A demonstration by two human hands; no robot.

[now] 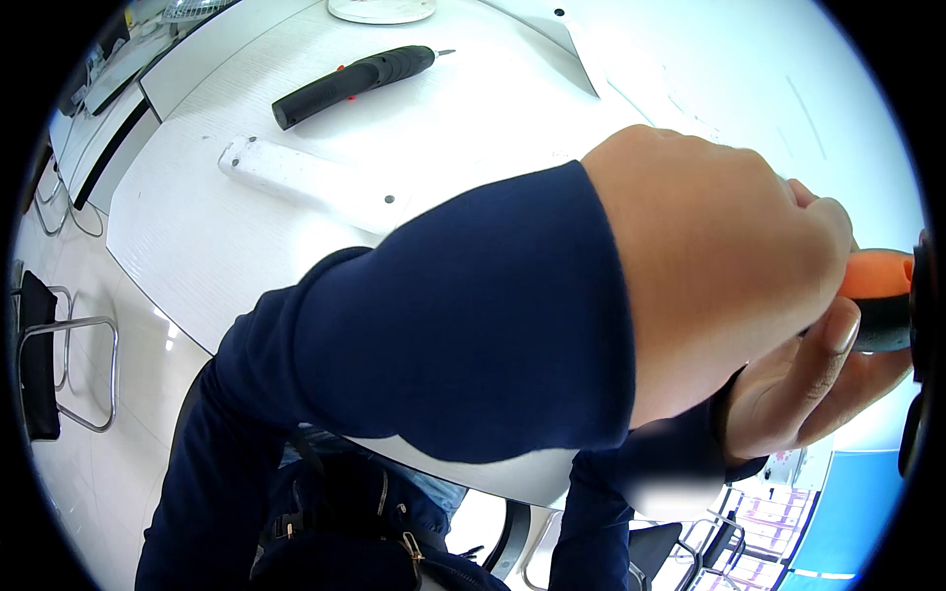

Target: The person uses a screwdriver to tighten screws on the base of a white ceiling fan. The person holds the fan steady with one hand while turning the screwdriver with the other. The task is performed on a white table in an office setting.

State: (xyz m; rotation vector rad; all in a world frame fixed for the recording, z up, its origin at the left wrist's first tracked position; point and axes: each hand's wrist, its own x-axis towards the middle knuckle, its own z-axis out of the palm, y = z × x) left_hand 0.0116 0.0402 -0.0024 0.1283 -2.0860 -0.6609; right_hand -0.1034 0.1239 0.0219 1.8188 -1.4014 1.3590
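My left hand reaches across to the right in a dark blue sleeve, closed, its back toward me. Most of its fingers are turned away, so what they grip is hidden. Just below it, my right hand has its fingers around an orange and black handle-like thing at the right rim. The left hand's edge meets this thing, whose far end is cut off by the dark rim. On the white table lie a black pen-shaped electric screwdriver with a metal bit and a long white part with dark holes.
A round white base sits at the table's far edge, near a white panel with a dark hole. Left of the table stands a black chair with a metal frame. More chairs and a blue panel show lower right.
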